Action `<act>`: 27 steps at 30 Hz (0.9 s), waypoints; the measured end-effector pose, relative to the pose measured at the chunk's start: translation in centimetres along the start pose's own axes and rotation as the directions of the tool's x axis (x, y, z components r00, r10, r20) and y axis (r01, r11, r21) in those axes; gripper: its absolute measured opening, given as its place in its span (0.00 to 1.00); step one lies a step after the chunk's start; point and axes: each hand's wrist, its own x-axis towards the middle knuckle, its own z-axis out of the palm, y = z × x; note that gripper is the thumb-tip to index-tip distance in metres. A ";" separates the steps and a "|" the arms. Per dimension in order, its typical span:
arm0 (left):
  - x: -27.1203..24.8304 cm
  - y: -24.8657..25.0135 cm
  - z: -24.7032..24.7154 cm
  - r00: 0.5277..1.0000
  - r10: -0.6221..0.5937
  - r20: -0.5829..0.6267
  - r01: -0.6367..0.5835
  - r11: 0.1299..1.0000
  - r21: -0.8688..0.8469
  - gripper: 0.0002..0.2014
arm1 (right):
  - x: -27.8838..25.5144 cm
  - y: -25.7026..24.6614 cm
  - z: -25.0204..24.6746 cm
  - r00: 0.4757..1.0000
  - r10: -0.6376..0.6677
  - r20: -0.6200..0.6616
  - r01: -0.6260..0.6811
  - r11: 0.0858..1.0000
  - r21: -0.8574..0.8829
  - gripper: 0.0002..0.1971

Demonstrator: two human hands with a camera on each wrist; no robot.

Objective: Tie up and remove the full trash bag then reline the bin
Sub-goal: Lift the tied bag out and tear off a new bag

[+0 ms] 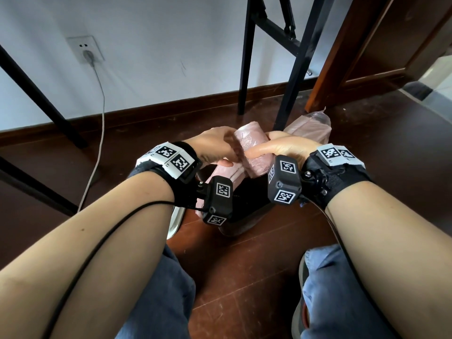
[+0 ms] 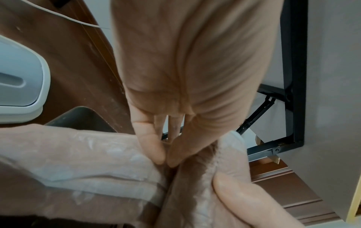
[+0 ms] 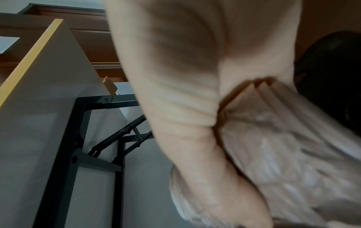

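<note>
A roll of pink trash bags [image 1: 254, 152] is held in front of me, above the black bin [image 1: 244, 216]. My right hand [image 1: 260, 144] grips the roll, thumb lying across its front. My left hand [image 1: 231, 152] pinches the loose end of the bag strip [image 1: 227, 172], which hangs from the roll towards the bin. In the left wrist view the thumb and forefinger [image 2: 160, 154] meet on the pink strip [image 2: 78, 162]. The right wrist view shows the roll [image 3: 283, 162] under my palm. A full pink trash bag [image 1: 310, 128] stands on the floor behind my right hand.
A white bin lid [image 1: 176, 218] lies on the wood floor left of the bin. Black table legs [image 1: 291, 89] rise just behind the roll. A grey cable [image 1: 100, 133] runs from a wall socket down to the floor at left. My knees are at the bottom.
</note>
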 end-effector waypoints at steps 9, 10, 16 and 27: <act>0.0 -0.1 0.2 0.996 -0.055 0.077 0.055 0.998 -0.008 0.11 | -0.1 -0.4 0.2 0.996 -0.072 0.050 0.071 0.997 0.007 0.16; -0.1 -0.1 0.2 0.994 -0.078 0.073 0.079 0.997 -0.008 0.09 | 0.0 -0.4 0.3 0.997 -0.066 0.033 0.066 0.998 -0.004 0.18; 0.2 -0.4 0.0 0.991 -0.130 0.036 0.131 0.991 -0.018 0.09 | 1.0 0.0 0.7 0.996 -0.078 -0.048 0.073 0.993 -0.096 0.13; -0.4 -0.1 0.1 0.996 -0.090 0.023 0.091 0.995 -0.038 0.08 | 1.2 0.1 1.9 0.986 -0.052 -0.161 0.046 0.998 -0.042 0.05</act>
